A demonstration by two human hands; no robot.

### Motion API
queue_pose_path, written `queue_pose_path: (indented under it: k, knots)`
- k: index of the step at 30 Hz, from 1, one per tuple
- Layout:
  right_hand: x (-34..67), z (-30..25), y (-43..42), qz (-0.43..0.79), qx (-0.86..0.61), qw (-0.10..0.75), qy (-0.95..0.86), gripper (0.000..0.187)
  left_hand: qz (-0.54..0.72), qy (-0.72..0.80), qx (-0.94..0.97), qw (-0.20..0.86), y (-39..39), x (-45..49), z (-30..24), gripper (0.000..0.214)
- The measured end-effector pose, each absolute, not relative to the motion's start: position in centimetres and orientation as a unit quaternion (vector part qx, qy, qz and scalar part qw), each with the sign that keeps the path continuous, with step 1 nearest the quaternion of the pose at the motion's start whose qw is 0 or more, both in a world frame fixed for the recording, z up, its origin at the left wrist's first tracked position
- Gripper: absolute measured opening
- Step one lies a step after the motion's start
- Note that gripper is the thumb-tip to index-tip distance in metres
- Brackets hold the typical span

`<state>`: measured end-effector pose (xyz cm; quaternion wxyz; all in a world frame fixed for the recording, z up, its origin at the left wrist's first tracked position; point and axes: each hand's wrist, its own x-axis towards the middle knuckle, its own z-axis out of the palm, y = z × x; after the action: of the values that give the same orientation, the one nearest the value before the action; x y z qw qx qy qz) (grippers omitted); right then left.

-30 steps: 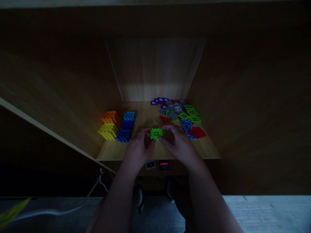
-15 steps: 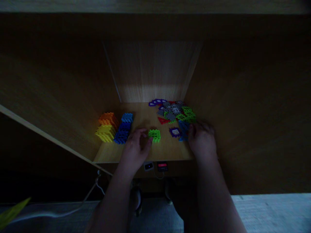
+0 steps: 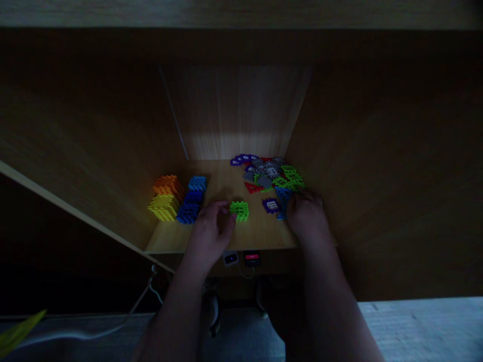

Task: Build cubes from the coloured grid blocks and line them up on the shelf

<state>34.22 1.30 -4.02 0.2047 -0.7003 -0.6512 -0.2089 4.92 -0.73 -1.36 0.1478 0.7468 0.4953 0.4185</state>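
Observation:
My left hand rests on the shelf with thumb and fingers apart. Its thumb tip is at the near left corner of a small stack of bright green interlocking plastic squares; whether they touch is unclear. Over the right side, my right hand has its fingers curled down beside the blue interlocking pieces and covers part of them. What is between those fingers is hidden. A purple-edged window piece lies flat just left of the blue ones.
Orange, yellow, dark blue and light blue stacks stand at the left. Toward the back right is a mixed heap of grey pieces and green pieces. Wooden walls enclose the shelf.
My right hand has shifted slightly left, and its fingers have drawn together over the blue pieces. The left hand and the green stack look the same.

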Motion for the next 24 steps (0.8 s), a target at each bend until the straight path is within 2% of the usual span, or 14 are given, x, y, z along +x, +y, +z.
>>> queue_pose_path:
  k: [16,20,24]
  knots:
    - [33.8,-3.9,1.5,-0.148,-0.738,0.245,-0.611,0.036,0.417,0.498,0.745,0.154,-0.8,4.9,-1.4,0.030]
    - [33.6,-2.9,1.1,-0.169,-0.716,0.300,-0.607,0.037,0.421,0.497,0.743,0.156,-0.7,4.9,-1.3,0.030]
    - [33.3,-1.6,0.4,-0.179,-0.678,0.394,-0.594,0.036,0.440,0.497,0.732,0.157,-0.8,4.8,-1.2,0.027]
